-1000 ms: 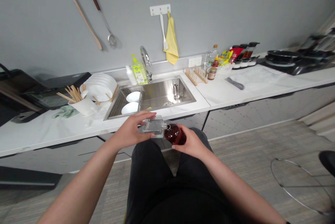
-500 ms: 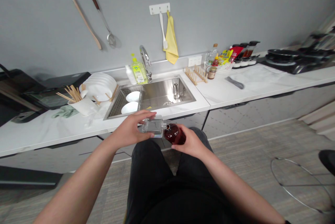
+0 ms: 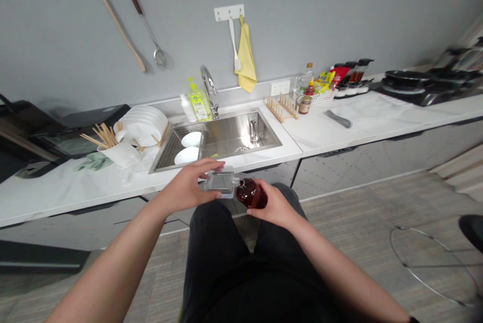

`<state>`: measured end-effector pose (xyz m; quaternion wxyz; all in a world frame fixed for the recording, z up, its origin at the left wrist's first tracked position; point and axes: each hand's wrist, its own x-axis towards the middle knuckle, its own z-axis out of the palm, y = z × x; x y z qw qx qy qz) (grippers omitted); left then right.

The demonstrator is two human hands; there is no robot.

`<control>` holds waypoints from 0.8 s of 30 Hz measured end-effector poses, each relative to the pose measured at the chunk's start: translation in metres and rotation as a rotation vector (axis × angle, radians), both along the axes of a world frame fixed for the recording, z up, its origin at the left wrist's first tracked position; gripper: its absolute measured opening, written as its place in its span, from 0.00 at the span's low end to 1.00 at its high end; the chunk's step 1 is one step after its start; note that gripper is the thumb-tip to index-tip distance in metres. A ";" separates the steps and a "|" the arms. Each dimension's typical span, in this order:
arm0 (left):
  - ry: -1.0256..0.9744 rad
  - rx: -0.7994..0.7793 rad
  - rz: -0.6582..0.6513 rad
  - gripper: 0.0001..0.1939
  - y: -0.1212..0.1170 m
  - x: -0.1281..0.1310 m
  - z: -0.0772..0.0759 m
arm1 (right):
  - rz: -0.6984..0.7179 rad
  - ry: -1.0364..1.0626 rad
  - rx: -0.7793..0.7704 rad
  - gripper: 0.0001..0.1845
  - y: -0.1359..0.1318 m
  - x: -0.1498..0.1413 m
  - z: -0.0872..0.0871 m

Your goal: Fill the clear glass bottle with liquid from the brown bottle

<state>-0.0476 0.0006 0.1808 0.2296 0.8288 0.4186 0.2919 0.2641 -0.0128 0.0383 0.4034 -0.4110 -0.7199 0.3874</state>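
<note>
My left hand [image 3: 194,184] grips a clear, square-sided bottle [image 3: 222,183] that is tipped on its side, its neck pointing right. Clear liquid shows inside it. Wrapped round a dark red-brown bottle [image 3: 249,194] is my right hand [image 3: 277,205]. The brown bottle leans to the left, and its uncapped mouth is right at the clear bottle's neck; whether they touch I cannot tell. Both bottles are held above my lap, just in front of the counter edge.
Behind my hands is a steel sink [image 3: 241,134] with white bowls [image 3: 187,155] on its left. Plates [image 3: 145,124] and a chopstick holder [image 3: 118,152] stand further left. A wooden rack [image 3: 281,109], a jar [image 3: 304,105] and a gas stove [image 3: 422,91] are to the right.
The two bottles and both hands keep almost the same pose. Only the camera view has shifted very slightly.
</note>
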 end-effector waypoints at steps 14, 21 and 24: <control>0.034 0.002 -0.003 0.37 0.001 0.000 0.001 | 0.005 0.008 0.005 0.44 -0.001 -0.001 0.001; 0.076 0.001 -0.019 0.37 -0.001 0.000 0.004 | 0.007 0.016 0.007 0.45 0.000 -0.001 -0.002; 0.080 0.010 -0.023 0.37 -0.001 0.001 0.005 | 0.013 0.021 0.006 0.45 0.000 -0.001 -0.003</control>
